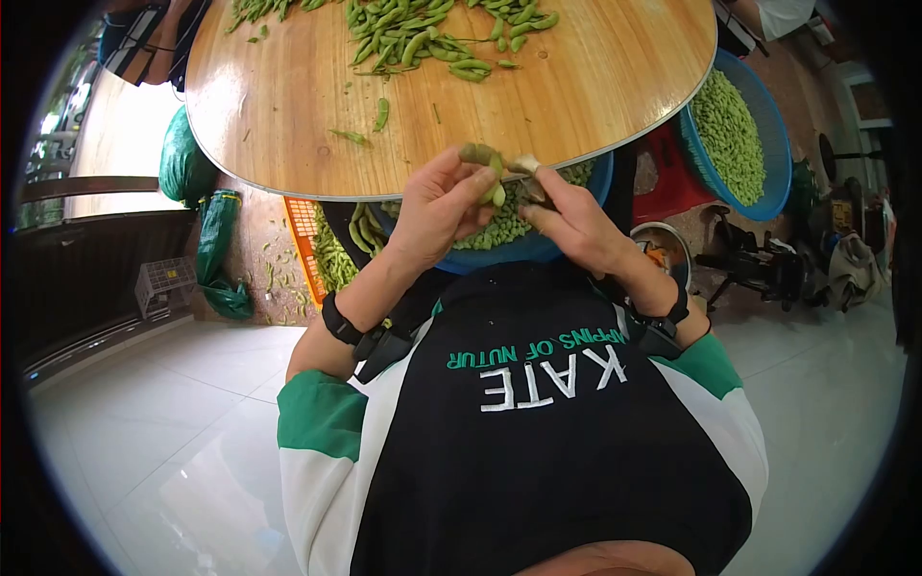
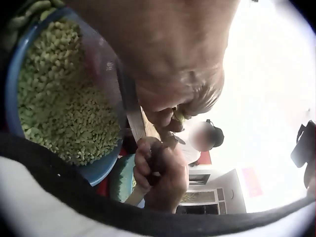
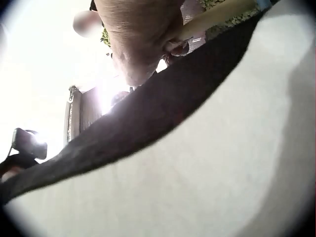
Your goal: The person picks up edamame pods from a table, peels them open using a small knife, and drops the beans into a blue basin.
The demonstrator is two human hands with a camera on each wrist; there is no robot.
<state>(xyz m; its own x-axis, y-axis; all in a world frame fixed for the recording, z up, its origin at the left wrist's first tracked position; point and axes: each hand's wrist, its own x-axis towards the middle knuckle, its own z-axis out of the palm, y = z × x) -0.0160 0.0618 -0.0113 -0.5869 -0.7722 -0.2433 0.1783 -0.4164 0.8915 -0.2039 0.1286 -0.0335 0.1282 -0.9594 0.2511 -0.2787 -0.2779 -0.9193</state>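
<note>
Over the table's near edge, my left hand pinches a green soybean pod between thumb and fingers. Facing it closely, my right hand has its fingers curled round a slim tool with a pale handle; I cannot tell its exact kind. That handle juts out behind the fist in the left wrist view. Below both hands stands a blue basin full of shelled green beans. A heap of unshelled pods lies on the wooden table, with a few loose pods nearer me.
An orange crate of pods stands on the floor left of the basin. At the right are another blue basin of shelled beans, a red stool and a metal bowl. Across the table sits another person.
</note>
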